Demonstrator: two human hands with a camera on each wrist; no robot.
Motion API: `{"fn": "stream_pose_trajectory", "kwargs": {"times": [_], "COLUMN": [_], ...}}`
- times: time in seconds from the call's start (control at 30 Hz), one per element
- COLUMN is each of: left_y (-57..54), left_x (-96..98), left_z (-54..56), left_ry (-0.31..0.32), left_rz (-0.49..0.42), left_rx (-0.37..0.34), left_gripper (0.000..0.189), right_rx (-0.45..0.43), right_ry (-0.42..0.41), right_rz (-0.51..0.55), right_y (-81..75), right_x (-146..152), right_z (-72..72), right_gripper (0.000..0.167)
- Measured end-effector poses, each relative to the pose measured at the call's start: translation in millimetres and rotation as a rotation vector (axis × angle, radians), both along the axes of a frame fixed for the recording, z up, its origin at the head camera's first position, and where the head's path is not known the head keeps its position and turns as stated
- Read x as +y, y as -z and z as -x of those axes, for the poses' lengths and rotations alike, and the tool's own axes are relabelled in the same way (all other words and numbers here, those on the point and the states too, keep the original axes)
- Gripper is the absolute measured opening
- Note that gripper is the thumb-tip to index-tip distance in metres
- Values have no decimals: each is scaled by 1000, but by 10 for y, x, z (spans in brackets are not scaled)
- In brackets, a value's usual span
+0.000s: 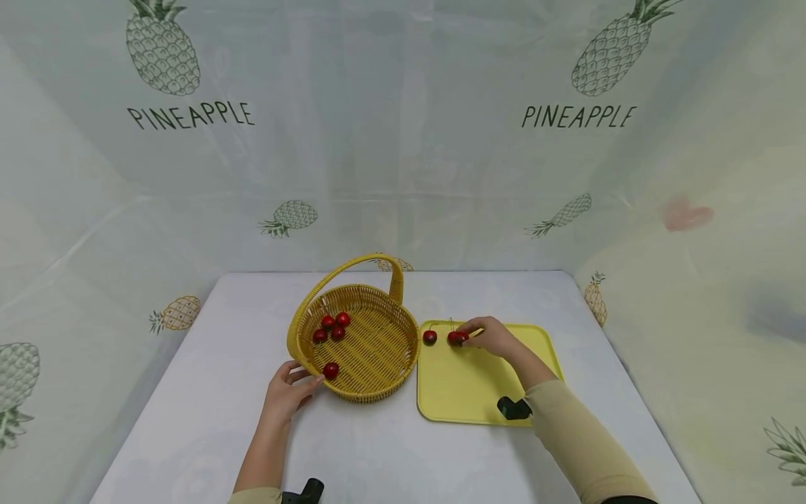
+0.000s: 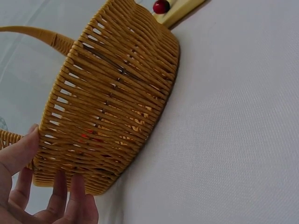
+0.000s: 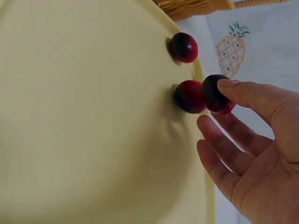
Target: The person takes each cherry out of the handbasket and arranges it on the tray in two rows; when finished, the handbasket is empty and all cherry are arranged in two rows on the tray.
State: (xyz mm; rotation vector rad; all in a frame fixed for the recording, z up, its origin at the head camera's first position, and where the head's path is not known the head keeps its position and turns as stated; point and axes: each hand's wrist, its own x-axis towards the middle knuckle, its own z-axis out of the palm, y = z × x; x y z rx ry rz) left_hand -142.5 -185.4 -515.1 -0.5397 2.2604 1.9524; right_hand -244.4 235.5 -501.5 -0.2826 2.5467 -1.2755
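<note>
Left grip [image 2: 52,207] holding a wicker basket [image 2: 110,88] by its rim, white tabletop [image 2: 229,116], red cherry [image 2: 161,6] and yellow tray [image 2: 183,12] beyond

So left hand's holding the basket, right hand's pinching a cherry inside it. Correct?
Not inside the basket: the right hand is pinching the cherry at the edge of the tray, per the right wrist view. Left hand holding the basket is right.

Basket [image 1: 378,350] left, tray [image 1: 453,392] right, on a worktop [image 1: 378,462]. In the basket, five cherries [image 1: 338,332] — four grouped at left rear, one by the front-left rim, where the left hand [image 1: 290,390] holds on. On the tray's rear-left part, two cherries [image 1: 429,337] — beside the rightmost, a third cherry [image 3: 213,97] between the fingers [image 3: 240,130] of the right hand [image 1: 494,339].
</note>
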Motion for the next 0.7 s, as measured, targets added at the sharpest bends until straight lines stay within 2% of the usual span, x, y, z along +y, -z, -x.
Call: {"fn": "stream_pose_trajectory", "kwargs": {"times": [0.37, 0.7], "left_y": [2, 6], "left_x": [-1, -6], "left_z": [-3, 4], "left_ry": [7, 2], "left_rz": [-7, -5], "left_rx": [7, -5], "left_gripper": [61, 59], "right_rx": [-28, -49], "right_ry": [82, 134], "right_rz": [-19, 2], "right_y": [61, 151], "right_x": [84, 173], "right_z": [-32, 8], "right_gripper": [27, 30]}}
